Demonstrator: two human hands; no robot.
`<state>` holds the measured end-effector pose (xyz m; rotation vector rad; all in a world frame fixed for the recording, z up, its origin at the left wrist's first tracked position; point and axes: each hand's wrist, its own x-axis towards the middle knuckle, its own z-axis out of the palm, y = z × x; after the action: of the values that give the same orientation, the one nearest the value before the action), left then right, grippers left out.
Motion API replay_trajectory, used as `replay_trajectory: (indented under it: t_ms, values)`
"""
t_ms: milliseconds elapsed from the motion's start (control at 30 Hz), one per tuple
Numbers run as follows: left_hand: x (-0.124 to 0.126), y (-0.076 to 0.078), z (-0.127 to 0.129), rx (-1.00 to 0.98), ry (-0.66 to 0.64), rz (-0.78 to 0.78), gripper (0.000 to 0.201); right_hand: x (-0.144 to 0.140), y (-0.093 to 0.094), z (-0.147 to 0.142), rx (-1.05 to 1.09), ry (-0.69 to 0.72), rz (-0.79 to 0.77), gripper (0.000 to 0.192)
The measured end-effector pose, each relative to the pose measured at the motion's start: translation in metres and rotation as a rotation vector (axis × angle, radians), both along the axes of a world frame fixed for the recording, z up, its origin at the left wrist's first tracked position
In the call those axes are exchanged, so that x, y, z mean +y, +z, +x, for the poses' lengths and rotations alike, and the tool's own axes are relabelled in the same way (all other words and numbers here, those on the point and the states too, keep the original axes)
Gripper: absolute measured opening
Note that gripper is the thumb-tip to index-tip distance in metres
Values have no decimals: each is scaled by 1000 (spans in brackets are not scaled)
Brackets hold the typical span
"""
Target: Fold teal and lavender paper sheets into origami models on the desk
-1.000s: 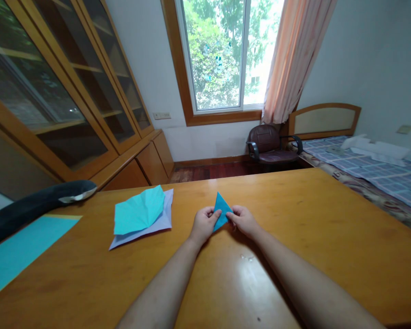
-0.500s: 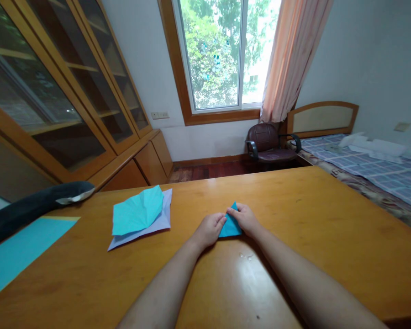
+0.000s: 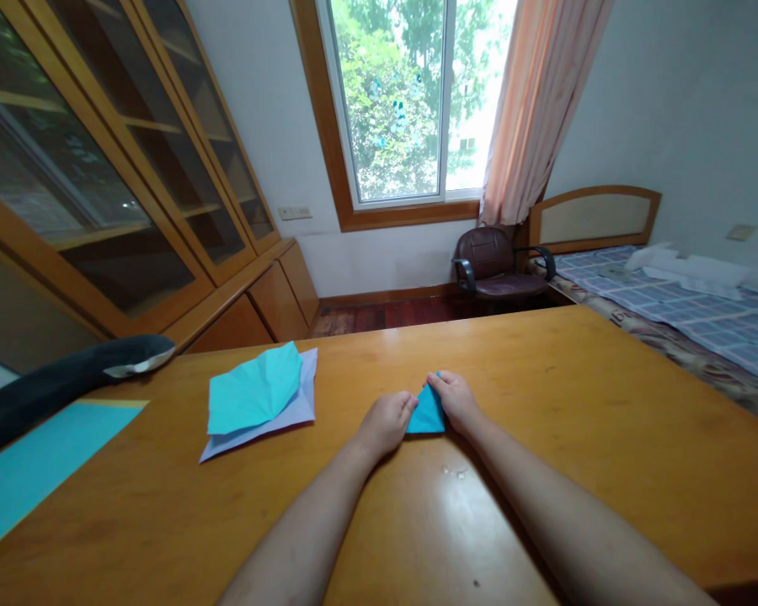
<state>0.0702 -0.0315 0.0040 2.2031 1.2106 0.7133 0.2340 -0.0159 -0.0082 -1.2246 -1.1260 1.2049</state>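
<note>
A small blue folded paper triangle [image 3: 427, 414] lies flat on the wooden table [image 3: 543, 404], in the middle of the view. My left hand [image 3: 387, 423] presses its left corner with the fingertips. My right hand [image 3: 456, 398] covers its right edge and upper tip, fingers pressed down on the paper. Both forearms reach in from the bottom of the frame.
A crumpled turquoise sheet [image 3: 253, 391] rests on a pale lilac sheet [image 3: 290, 411] to the left. A flat turquoise sheet [image 3: 31, 467] and a dark plush toy [image 3: 63, 379] sit at the far left. Beyond the table stand a chair [image 3: 496, 265], a bed [image 3: 688, 311] and glass-fronted cabinets [image 3: 101, 168].
The paper triangle was held up off the table a second ago; it now lies flat, and both hands have lowered and press on it. My right hand slid along its right edge.
</note>
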Motion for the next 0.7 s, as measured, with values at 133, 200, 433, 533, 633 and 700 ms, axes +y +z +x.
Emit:
replay_trajectory:
  t_ms: [133, 200, 433, 533, 633, 700]
  values:
    - [2, -1, -1, -2, 13, -5, 40, 1, -1, 0, -16, -37, 37, 42]
    - [2, 1, -1, 3, 8, 0, 40, 1, -3, 0, -41, -70, 73, 47]
    - [3, 1, -1, -26, 16, 10, 40, 0, 0, -2, -37, -72, 108, 50]
    - [4, 0, -2, -76, 99, 6, 40, -3, 4, -2, 10, 73, 68, 46]
    - [4, 1, -4, -126, 203, 25, 40, -6, 7, -2, -50, 255, -3, 39]
    - [4, 3, -4, -143, 246, 38, 39, -8, 9, -3, -98, 342, -43, 36]
